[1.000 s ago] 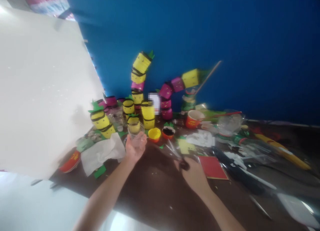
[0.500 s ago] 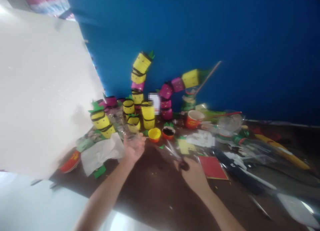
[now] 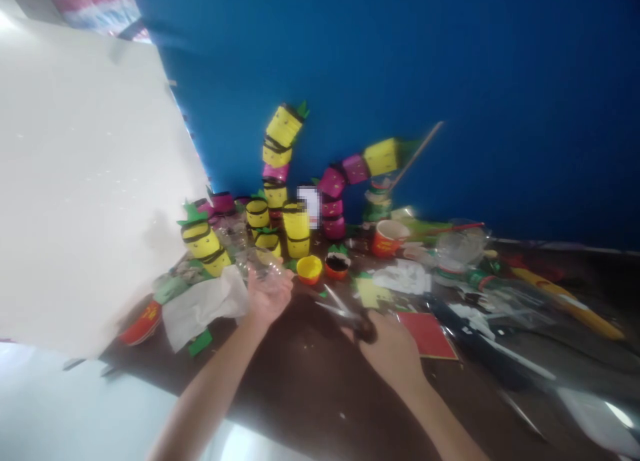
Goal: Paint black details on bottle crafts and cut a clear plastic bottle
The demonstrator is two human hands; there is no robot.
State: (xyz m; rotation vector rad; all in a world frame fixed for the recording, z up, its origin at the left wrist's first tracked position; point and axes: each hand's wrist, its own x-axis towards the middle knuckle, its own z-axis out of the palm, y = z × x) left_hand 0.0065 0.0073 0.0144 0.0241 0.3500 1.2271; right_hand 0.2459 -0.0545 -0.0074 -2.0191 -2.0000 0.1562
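My left hand (image 3: 270, 300) is closed around a clear plastic piece (image 3: 263, 268) that looks like part of a cut bottle. In my right hand (image 3: 387, 348) is a pair of scissors (image 3: 343, 313), its blades spread apart and pointing left toward my left hand. A gap separates the blades from the clear plastic. Just beyond, between the two hands, stand a small yellow-lined cup (image 3: 309, 270) and a small red cup (image 3: 337, 264) with dark contents. Some finger detail on both hands is blurred.
Yellow banded cups (image 3: 297, 228) and a magenta stack (image 3: 333, 211) stand by the blue wall. Left lie a white cloth (image 3: 203, 308) and a red container (image 3: 141, 322). Right are a red card (image 3: 429, 336), a paper cup (image 3: 387, 239), a long black object (image 3: 475, 344) and a yellow tool (image 3: 567, 301).
The scissors have swung left, and their blades are spread wider. My right hand has shifted slightly. My left hand stays nearly in place with the clear plastic piece.
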